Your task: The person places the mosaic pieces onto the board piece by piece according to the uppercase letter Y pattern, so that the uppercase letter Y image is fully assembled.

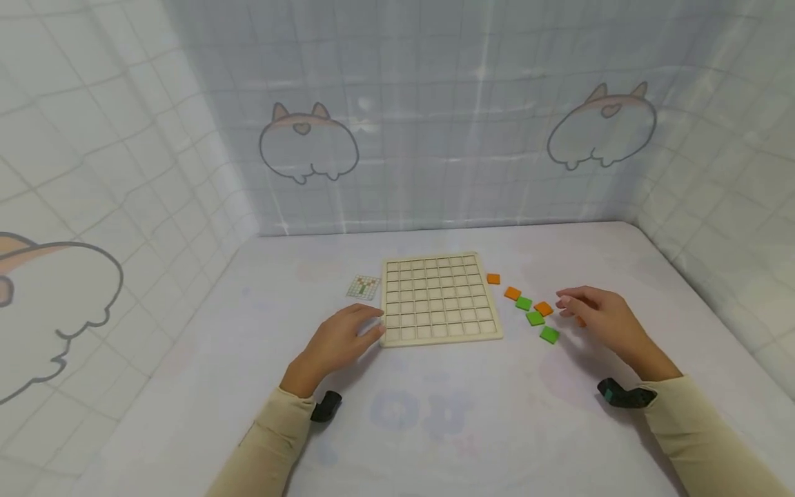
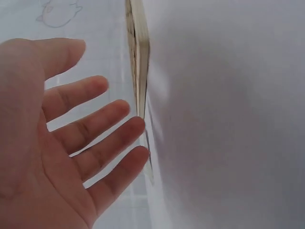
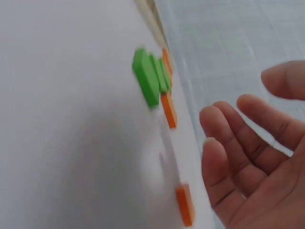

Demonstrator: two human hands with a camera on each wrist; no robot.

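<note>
A cream grid board (image 1: 437,300) with rows of square recesses lies flat on the table. My left hand (image 1: 343,338) hovers at its left edge with fingers spread, and the left wrist view shows the palm and fingers (image 2: 97,138) holding nothing. Right of the board are several square tiles, among them an orange tile (image 1: 493,279) by its edge and a green tile (image 1: 549,335) nearest me. My right hand (image 1: 597,314) is above the table just right of them, fingers loosely bent and nothing in them. An orange tile (image 3: 185,205) lies below that hand, partly hidden in the head view.
A small pattern card (image 1: 363,287) with a coloured grid lies left of the board. The white tabletop (image 1: 422,414) is bordered by hanging curtains (image 1: 453,159) at the back and sides. Dark wrist bands (image 1: 626,395) sit at both sleeves.
</note>
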